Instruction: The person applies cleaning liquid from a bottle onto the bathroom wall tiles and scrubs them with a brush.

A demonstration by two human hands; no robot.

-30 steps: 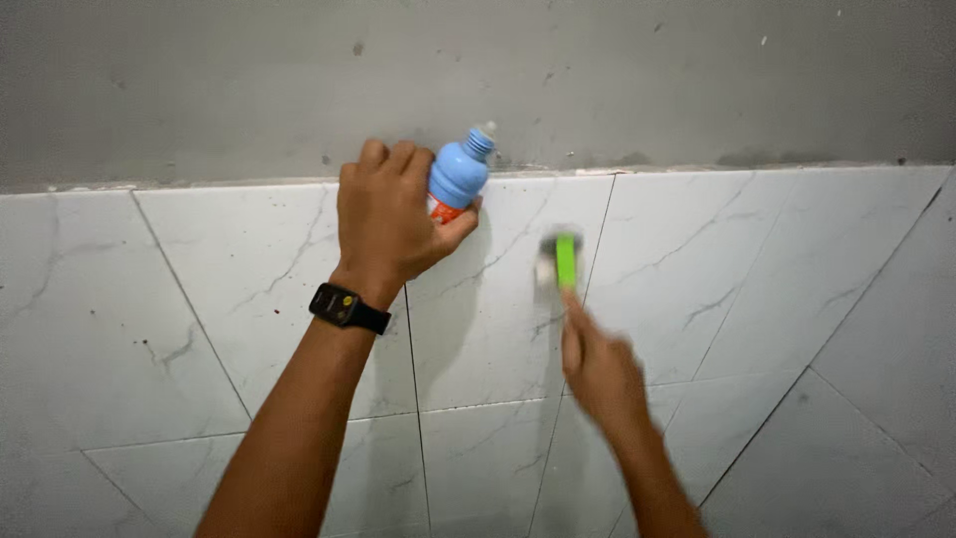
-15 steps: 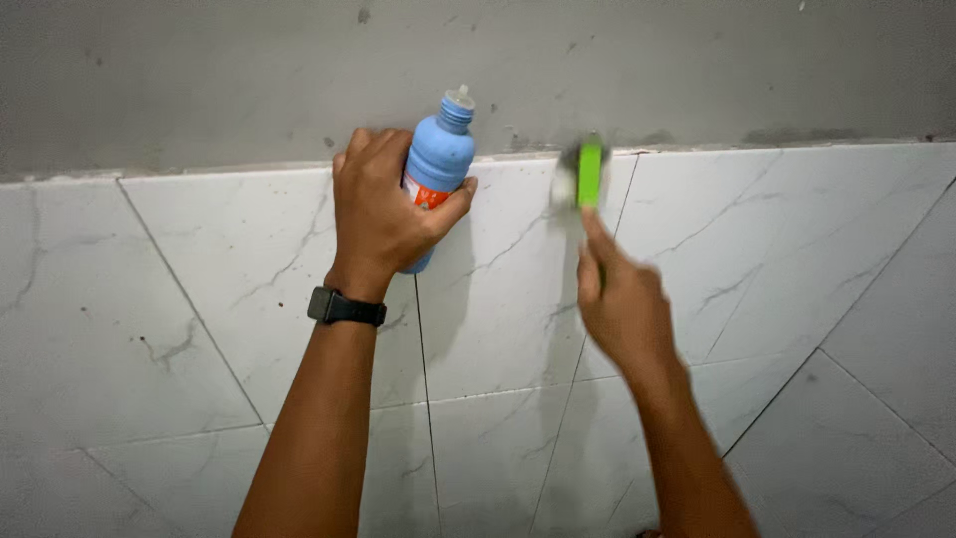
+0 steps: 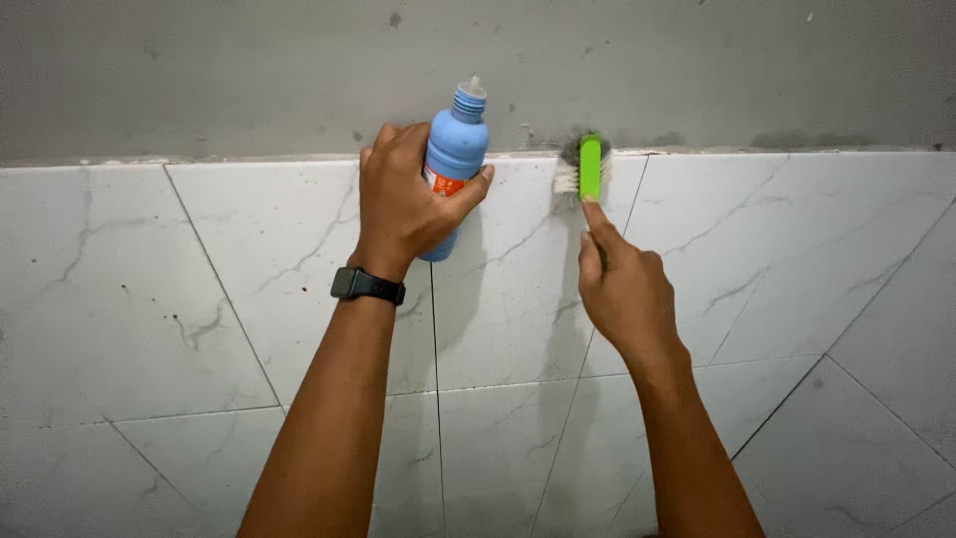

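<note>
A blue plastic bottle (image 3: 452,159) is being gripped by the left hand (image 3: 408,204), whose fingers are wrapped around the lower body of the bottle while the thumb is pressed against its right side; the bottle is being held nearly upright, with its ribbed neck and small white nozzle pointed upward across the line where the tiling meets the bare wall. An orange patch of label is being partly covered by the palm. A black wristwatch (image 3: 367,286) is being worn on the left wrist. A green-backed scrubbing brush (image 3: 588,169) is being clasped by the right hand (image 3: 625,294), with the index finger stretched along the handle; its pale bristles are being pressed to the top edge of the white marbled tile (image 3: 777,239), just beside a vertical grout line (image 3: 609,259). The brush is being kept just to the right of the bottle, without contact between the two. A darkened smear is being shown on the grey plaster wall (image 3: 249,70) directly around the brush head. Both forearms are being extended upward from the lower edge of the view.
</note>
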